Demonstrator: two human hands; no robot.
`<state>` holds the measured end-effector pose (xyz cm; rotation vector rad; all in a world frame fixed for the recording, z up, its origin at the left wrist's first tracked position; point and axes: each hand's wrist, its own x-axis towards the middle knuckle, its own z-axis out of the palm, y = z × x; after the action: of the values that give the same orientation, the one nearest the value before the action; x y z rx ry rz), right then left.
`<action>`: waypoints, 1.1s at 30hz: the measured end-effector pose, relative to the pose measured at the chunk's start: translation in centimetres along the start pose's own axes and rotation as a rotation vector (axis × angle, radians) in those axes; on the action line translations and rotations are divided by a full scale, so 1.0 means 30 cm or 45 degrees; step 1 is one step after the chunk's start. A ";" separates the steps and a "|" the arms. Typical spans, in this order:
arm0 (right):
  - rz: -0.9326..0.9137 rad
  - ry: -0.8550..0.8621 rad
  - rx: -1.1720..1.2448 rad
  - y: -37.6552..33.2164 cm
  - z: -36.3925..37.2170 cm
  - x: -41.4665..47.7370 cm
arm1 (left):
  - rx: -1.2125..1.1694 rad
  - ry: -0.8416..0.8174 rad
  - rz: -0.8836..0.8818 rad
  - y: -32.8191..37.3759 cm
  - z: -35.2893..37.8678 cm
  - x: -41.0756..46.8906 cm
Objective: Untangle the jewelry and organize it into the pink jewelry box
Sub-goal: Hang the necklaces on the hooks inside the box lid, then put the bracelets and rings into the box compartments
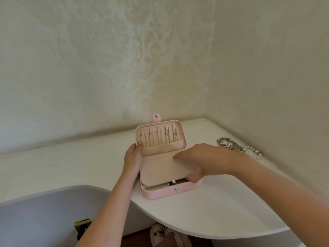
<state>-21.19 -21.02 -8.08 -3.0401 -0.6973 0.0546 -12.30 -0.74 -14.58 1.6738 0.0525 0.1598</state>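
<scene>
A pink jewelry box (160,193) lies open on a white corner surface (71,166), its lid (181,138) standing upright with thin chains (158,138) already hanging straight from a row of five hooks. That part of the sorting appears done. A tangle of bead and pearl strands (236,147) waits on the surface to the right of the box, apart from it and untouched, so the knotted pieces are apparently yet to be dealt with.

The left hand (133,159) grips the box at its left edge by the hinge, thumb up against the lid's rim and fingers wrapped behind. The right hand (201,157) reaches across from the right, fingers nearly straight and spread low over the beige earring panel (160,168), thumb down at the panel's front right corner. The panel sits slightly raised, showing compartments beneath. Whether the thumb hooks under it or merely rests beside it cannot be told. The person seems to be opening the lower tray.
</scene>
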 end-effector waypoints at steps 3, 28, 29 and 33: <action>-0.046 0.128 -0.028 0.016 -0.022 -0.007 | -0.250 -0.028 -0.077 0.019 0.000 -0.018; 0.951 0.428 0.231 0.498 0.139 0.013 | 0.138 -0.162 0.106 -0.015 0.023 -0.014; 0.967 0.449 0.264 0.494 0.139 0.018 | 0.149 -0.150 0.121 -0.013 0.023 -0.016; 0.962 0.265 0.282 0.471 0.108 0.027 | 0.367 -0.062 0.199 -0.010 0.033 -0.024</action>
<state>-14.42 -33.34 -11.76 -2.8385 0.4519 -0.1585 -12.85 -1.76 -15.02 1.9695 -0.0967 0.2377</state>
